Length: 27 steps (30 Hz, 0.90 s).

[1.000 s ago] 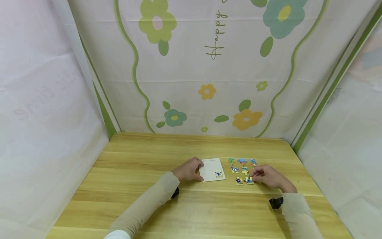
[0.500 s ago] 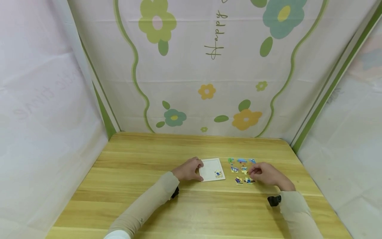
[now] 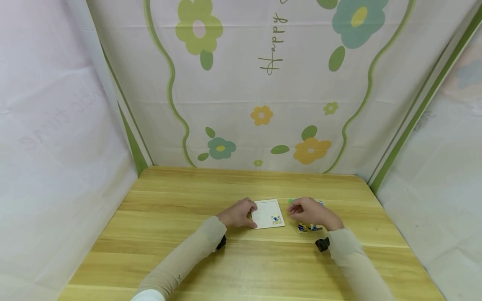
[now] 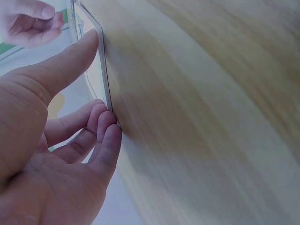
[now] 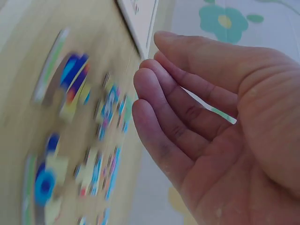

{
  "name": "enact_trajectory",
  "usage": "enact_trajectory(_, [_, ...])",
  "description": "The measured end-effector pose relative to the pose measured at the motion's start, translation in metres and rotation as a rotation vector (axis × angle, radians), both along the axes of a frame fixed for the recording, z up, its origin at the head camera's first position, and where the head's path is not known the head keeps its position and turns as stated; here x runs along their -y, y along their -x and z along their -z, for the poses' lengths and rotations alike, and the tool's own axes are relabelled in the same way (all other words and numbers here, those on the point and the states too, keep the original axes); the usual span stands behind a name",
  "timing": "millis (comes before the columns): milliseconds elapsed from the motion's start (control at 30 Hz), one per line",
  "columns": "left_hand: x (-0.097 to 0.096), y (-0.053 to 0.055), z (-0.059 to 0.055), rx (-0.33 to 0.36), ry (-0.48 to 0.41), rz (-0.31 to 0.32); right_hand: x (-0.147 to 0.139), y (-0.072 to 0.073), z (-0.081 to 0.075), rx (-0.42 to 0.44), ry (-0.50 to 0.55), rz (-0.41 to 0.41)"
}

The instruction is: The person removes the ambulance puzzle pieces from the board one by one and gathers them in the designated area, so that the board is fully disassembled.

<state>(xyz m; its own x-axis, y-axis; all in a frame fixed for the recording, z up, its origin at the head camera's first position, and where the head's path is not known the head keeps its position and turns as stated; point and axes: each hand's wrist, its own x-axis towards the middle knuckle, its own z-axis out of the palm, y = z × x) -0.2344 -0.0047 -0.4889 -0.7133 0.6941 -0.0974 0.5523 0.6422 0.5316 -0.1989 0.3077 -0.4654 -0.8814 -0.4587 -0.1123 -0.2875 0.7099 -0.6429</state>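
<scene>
A white square puzzle board [image 3: 262, 213] lies flat on the table with one jigsaw piece [image 3: 275, 219] in its lower right corner. My left hand [image 3: 237, 214] holds the board's left side, thumb at the near corner and fingertips at the far one. Over the loose pieces right of the board hovers my right hand [image 3: 309, 210], fingers gently bent and nothing visible between thumb and fingertips. It hides several pieces in the head view. Below it show a striped blue piece [image 3: 302, 228] and a blue-eyed piece [image 3: 314, 228]. More blurred pieces [image 5: 108, 110] appear in the right wrist view.
The wooden table [image 3: 211, 267] meets a flower-printed cloth wall [image 3: 233, 125] at its back edge. Plain cloth sides rise at left and right. A small black camera [image 3: 322, 244] sits at the right wrist.
My right hand has moved left from the right end of the loose pieces to above their left part, near the board. The left hand and the board stay put.
</scene>
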Motion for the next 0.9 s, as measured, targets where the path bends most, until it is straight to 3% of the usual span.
enact_trajectory(400, [0.000,-0.001,-0.001,0.005,0.006,0.000,0.044,0.015,-0.002,-0.050,-0.058,-0.094])
enact_trajectory(900, [0.000,-0.003,-0.002,0.013,-0.002,-0.003,0.054,0.022,0.008,-0.106,-0.163,-0.133])
